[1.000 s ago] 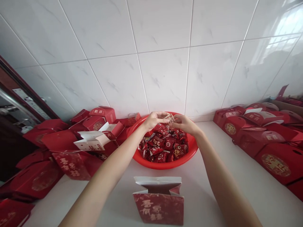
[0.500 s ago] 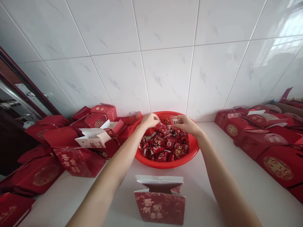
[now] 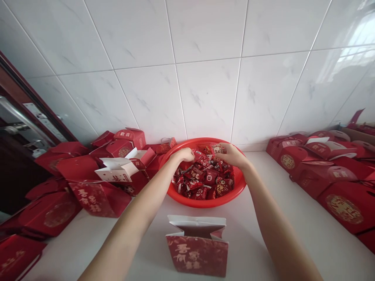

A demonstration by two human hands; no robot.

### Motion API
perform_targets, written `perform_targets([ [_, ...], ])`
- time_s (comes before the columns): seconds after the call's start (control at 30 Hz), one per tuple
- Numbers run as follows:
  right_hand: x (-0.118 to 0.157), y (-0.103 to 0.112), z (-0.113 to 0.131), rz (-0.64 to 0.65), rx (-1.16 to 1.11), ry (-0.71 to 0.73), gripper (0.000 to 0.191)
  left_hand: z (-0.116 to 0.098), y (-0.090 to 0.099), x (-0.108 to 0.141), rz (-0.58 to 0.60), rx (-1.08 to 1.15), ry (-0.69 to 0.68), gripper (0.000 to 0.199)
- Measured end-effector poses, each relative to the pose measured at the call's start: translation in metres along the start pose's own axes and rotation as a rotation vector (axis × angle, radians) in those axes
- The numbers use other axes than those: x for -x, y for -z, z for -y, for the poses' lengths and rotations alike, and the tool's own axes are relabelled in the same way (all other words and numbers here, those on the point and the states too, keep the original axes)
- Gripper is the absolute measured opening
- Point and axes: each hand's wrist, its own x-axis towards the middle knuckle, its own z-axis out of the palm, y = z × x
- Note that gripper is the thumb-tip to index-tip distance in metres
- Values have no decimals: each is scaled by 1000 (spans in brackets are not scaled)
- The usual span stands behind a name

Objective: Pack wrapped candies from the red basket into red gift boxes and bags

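A red plastic basket [image 3: 205, 203] holds many red-wrapped sweets [image 3: 211, 176]. Over its back left side is my left hand [image 3: 186, 155], fingers curled down among the wrappers; what they hold, if anything, is hidden. At the back right my right hand [image 3: 231, 155] pinches a small sweet with a beige printed wrapper [image 3: 217, 149]. In front of the basket stands an upright red paper gift box [image 3: 199, 255], its white-lined top open and gold lettering on its front.
On the left, several red gift boxes [image 3: 55, 212] are heaped, some with open tops [image 3: 117, 171]. More closed red boxes [image 3: 342, 207] line the right side of the white table [image 3: 269, 195]. A white tiled wall [image 3: 208, 97] rises behind the basket.
My left hand has moved slightly down and toward the left in the basket. My right hand stays almost still, with the beige-wrapped sweet in its fingers.
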Motion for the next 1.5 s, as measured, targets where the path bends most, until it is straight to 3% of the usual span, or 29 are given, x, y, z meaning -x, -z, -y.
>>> perform_targets([
  [0.1, 1, 1, 4, -11, 9, -4, 9, -5, 1, 5, 73, -88, 66, 29],
  [0.2, 1, 1, 7, -25, -26, -12, 10, -20, 2, 15, 43, -38, 61, 31],
  [0.33, 1, 1, 9, -25, -99, -37, 12, -43, 0, 25, -120, 203, -92, 44],
  [0.53, 2, 1, 9, 67, -125, -36, 16, -55, -12, 28, -62, 313, -277, 56],
  [0.7, 4, 4, 11, 124, -142, -18, 30, -56, -19, 28, -154, 331, -353, 54],
  [0.87, 4, 6, 11, 85, -184, -67, 35, -56, -21, 24, -232, 412, -409, 55],
  [1.17, 3, 10, 14, 74, -237, -71, 30, -56, -19, 22, -51, 496, -442, 56],
  [1.3, 0, 9, 9, -57, -166, -71, 21, -51, -15, 17, -133, 433, -389, 43],
  [1.4, -6, 9, -2, -219, -24, -146, 14, -35, -6, 11, -232, 204, -229, 25],
  [1.5, -9, 9, -9, -271, 21, -192, 11, -10, 2, 6, -135, -27, -23, 24],
])
